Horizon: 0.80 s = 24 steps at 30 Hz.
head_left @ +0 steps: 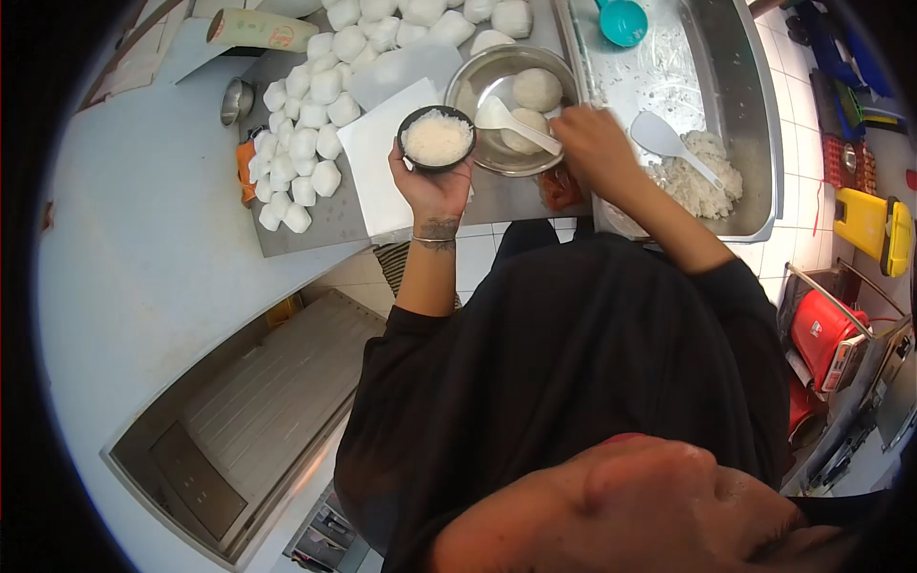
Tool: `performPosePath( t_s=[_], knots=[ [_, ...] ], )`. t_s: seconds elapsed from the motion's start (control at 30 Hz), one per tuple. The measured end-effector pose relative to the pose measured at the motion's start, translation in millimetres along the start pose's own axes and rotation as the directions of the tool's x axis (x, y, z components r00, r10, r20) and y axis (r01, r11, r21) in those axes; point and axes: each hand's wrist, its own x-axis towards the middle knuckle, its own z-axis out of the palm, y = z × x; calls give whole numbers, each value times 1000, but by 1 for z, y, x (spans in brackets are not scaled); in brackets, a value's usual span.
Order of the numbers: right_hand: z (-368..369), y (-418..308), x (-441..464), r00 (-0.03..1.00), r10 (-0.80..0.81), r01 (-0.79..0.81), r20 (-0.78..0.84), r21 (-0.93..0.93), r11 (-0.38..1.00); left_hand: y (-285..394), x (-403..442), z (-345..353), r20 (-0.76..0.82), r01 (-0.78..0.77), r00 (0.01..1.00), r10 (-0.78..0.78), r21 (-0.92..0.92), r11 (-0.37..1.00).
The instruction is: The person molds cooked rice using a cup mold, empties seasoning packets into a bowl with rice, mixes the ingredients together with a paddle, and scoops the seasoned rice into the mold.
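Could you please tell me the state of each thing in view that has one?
Black bowl: filled with rice, held in left hand
Metal bowl: holds two pale balls
White spoon: resting in metal bowl
Metal tray: partly covered by loose rice
Rice paddle: lying against loose rice
White bundles: piled together
Right hand: grip unclear

Yellow case (pixel 863 225), white floor tiles (pixel 799 222).

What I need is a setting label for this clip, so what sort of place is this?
Probably a food-preparation kitchen, perhaps a commercial one: a large metal tray holds loose white rice, many white bundles crowd the counter beside it, and the left hand holds a bowl of rice.
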Motion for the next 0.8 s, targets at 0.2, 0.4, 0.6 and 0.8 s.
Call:
performPosePath(
  t_s=[0.2, 0.4, 0.6, 0.8],
  knots=[
    [126, -9, 46, 896, 250, -133, 366, -315, 940, 34, 23, -34, 3, 91, 996, -91, -33, 995],
    [15, -35, 73, 772, 508, -437, 383, -261, 861, 52, 60, -66, 105, 173, 973, -206, 263, 949],
    [-2, -68, 63, 422, 832, -717, 359, -429, 549, 21, 114, -44, 482, -473, 872, 85, 786, 398],
    [25, -88, 40, 218, 939, -909, 266, -295, 294, -7, 130, -29, 826, -849, 513, -233, 449, -279]
  ],
)
